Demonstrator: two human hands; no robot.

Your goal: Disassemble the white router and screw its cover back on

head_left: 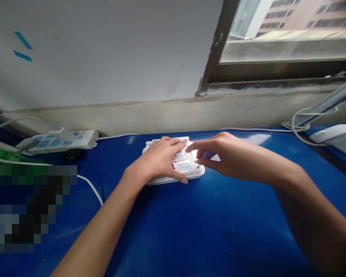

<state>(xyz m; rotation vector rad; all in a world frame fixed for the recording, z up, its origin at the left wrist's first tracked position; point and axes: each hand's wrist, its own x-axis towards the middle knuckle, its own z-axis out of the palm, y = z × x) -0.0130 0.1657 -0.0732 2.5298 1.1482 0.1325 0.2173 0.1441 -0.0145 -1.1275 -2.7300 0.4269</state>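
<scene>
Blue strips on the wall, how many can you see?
2. Both are at the upper left of the wall: the upper strip slants more steeply, and the lower strip sits just beneath it. Neither looks covered.

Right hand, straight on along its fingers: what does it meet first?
Likely the white box under the left hand. The fingertips of the right hand are right by it; depth leaves contact unclear.

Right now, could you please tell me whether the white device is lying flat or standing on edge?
The white device lies flat on the blue surface: its perforated, labelled face points up beneath the left hand.
</scene>
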